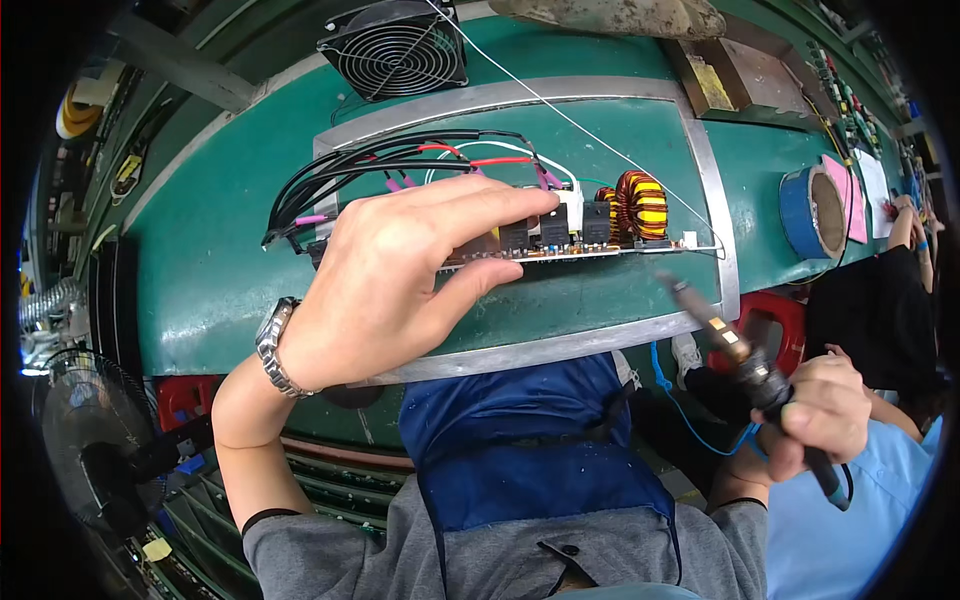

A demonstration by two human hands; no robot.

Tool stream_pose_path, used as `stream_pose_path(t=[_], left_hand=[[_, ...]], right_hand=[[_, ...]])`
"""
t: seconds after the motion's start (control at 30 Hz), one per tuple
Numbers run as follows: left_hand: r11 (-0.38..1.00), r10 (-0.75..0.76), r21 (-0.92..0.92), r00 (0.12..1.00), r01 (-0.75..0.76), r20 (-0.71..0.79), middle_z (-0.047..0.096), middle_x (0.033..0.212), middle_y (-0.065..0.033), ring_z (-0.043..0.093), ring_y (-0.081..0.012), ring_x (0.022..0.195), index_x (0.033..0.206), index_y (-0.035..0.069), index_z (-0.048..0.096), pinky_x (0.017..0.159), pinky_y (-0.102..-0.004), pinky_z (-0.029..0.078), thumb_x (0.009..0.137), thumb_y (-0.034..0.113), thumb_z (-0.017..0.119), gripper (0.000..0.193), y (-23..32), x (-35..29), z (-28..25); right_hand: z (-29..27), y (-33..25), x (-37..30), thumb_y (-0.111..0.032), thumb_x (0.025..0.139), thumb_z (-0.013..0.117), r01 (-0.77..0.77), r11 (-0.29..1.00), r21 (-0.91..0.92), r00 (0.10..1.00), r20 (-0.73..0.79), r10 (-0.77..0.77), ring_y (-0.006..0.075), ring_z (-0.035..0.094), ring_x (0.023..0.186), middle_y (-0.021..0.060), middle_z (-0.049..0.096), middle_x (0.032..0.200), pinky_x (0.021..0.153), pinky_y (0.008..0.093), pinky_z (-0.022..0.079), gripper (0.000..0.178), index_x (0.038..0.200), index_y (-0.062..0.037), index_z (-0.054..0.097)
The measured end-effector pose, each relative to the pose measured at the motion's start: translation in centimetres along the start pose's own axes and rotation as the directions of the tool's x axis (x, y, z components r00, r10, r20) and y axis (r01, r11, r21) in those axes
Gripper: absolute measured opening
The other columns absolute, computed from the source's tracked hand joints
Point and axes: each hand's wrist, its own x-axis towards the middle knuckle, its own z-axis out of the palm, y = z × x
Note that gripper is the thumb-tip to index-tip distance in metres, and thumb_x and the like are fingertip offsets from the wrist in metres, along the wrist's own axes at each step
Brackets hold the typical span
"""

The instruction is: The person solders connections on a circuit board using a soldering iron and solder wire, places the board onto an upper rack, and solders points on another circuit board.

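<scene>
My left hand [400, 255] grips a circuit board [590, 253] that stands on its edge over the green bench mat. Thumb is on the near face, and the fingers reach over the black components on the far side. Copper-and-yellow wound coils [641, 207] sit at the board's right end. Black, red and white wires [370, 160] with purple sleeves loop up from its left part. In my right hand [828, 405] is a soldering iron [740, 350], its tip pointing up and left, apart from the board's right end. The fingers wrap around its dark handle.
A metal frame [590, 340] borders the work area. Behind stands a black fan [395, 55]; at far right, a blue tape roll [812, 212] beside pink paper [848, 195]. A metal tray [745, 75] lies at the back right. Another person's arm [905, 225] shows at the right edge.
</scene>
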Motion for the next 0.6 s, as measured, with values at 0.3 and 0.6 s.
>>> stream_pose_path(t=[0.3,0.6], left_hand=[[0.993,-0.108,-0.040,0.993,0.110,0.044,0.070,0.112,-0.0177,0.068,-0.0319,0.100,0.120,0.002,0.067,0.087,-0.0369,0.054,0.073,-0.002,0.073,0.047,0.9,0.0,-0.1],[0.996,-0.083,-0.025,0.996,0.084,0.038,0.069,0.111,-0.0172,0.068,-0.0305,0.097,0.121,0.003,0.067,0.081,-0.0347,0.056,0.073,-0.003,0.072,0.048,0.5,0.0,0.0]], right_hand=[[2.9,1.1,2.4,-0.022,0.080,0.080,0.091,0.988,0.123,0.984,0.144,-0.108,0.0120,0.057,0.047,0.0058,0.058,0.063,0.037,0.0208,0.044,0.024,0.094,-0.0041,0.074],[3.6,1.4,3.2,-0.009,0.069,0.082,0.087,0.991,0.106,0.976,0.191,-0.106,0.0118,0.058,0.048,0.0054,0.060,0.064,0.037,0.0213,0.044,0.026,0.093,-0.0060,0.074]])
